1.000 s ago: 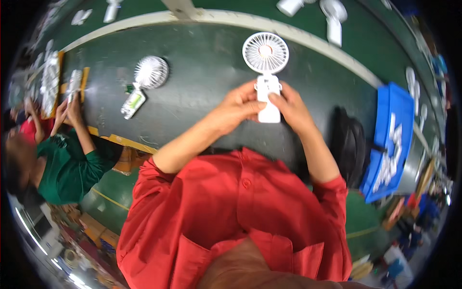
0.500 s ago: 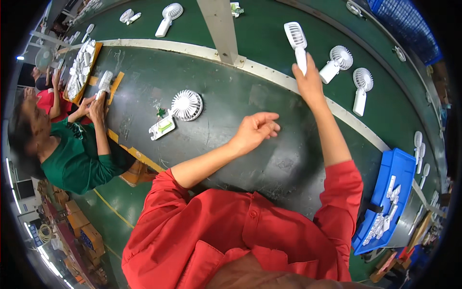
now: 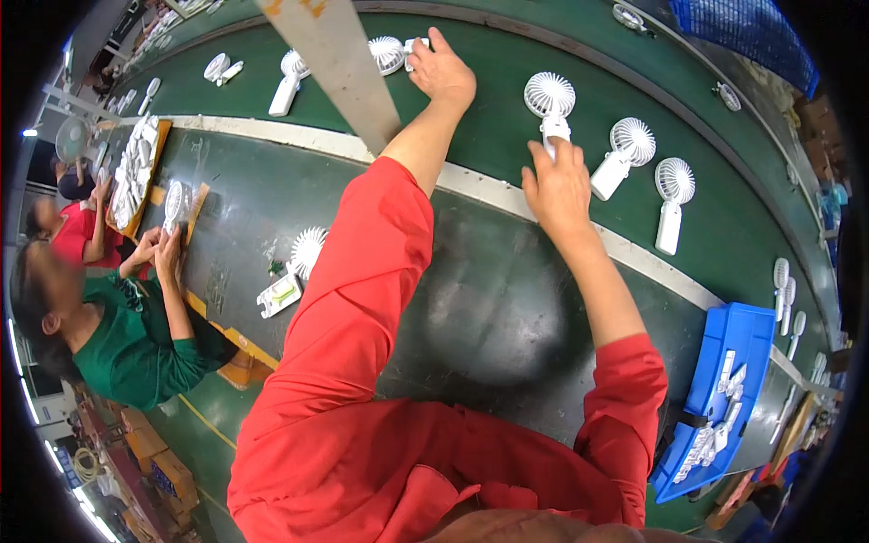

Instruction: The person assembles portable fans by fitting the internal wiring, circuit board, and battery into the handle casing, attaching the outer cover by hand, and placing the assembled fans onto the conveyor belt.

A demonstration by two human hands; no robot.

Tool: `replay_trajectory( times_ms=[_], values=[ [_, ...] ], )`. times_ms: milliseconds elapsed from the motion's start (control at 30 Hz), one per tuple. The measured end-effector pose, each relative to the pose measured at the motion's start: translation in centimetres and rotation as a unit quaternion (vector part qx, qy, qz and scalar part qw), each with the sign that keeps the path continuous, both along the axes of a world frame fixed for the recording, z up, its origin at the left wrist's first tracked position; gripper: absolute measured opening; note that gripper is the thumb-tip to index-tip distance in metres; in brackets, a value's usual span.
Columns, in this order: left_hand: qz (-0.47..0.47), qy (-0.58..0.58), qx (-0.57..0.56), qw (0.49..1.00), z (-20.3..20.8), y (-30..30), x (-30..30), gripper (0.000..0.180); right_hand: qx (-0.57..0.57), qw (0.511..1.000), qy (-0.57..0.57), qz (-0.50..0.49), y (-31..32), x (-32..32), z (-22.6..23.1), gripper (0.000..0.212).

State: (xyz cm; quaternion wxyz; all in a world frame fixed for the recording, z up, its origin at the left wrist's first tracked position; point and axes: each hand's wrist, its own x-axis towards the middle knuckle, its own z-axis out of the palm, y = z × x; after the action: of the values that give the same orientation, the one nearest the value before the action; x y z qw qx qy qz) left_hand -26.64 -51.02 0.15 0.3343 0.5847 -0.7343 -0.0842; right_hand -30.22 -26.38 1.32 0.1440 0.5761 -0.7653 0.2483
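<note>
By R hand [image 3: 559, 195]: white handheld fan [image 3: 549, 95], on or just above green belt [image 3: 489, 109], beyond pale rail [image 3: 489, 188]. Points head away from wrist, handle twd fingers. By L hand [image 3: 444, 77]: second white fan [image 3: 386, 54], also at belt, farther L, just past slanting metal post [image 3: 339, 68]; points head L, handle under fingers.

Step in hand, prob.: handling fans at belt, one per hand. Can't tell whether picking up or setting down. Calls next, as judged, for firm finger closure round slim handle if lifting, or clean release w/o tipping head if leaving there.

Grip, R: fingers part-curled over handle end, thumb spread to side; can't tell if clamped. Grip, L: fingers fairly straight, spread over handle; can't tell if pinched, handle mostly hidden.

Looks: both all white, round ribbed heads, narrow handles. Appear whole, tho' lower handle ends covered.

Farther R on belt, apart from R hand: third fan [image 3: 633, 141], then fourth fan [image 3: 674, 181]. Nearer, on dark bench [image 3: 498, 317]: opened fan [image 3: 281, 295] w/ green piece in handle, beside L sleeve. Far R: blue bin [image 3: 742, 339] w/ small white parts [image 3: 701, 452]. Far L: co-worker in green top [image 3: 136, 344], both hands at another white fan [image 3: 176, 206].
</note>
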Motion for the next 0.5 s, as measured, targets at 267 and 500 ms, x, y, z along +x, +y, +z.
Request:
replay_trajectory(
  times_ms=[267,500],
  values=[
    [0.018,-0.055,0.013,0.998,-2.6,-1.8,0.6,0.020,-0.029,0.992,-0.105,0.070,2.9,0.1,-0.5,0.025],
    [-0.109,0.402,0.183,0.891,-1.9,3.6,4.2,0.015,-0.114,0.856,-0.501,0.058,3.1,-0.5,-0.8,0.021]
  ],
)
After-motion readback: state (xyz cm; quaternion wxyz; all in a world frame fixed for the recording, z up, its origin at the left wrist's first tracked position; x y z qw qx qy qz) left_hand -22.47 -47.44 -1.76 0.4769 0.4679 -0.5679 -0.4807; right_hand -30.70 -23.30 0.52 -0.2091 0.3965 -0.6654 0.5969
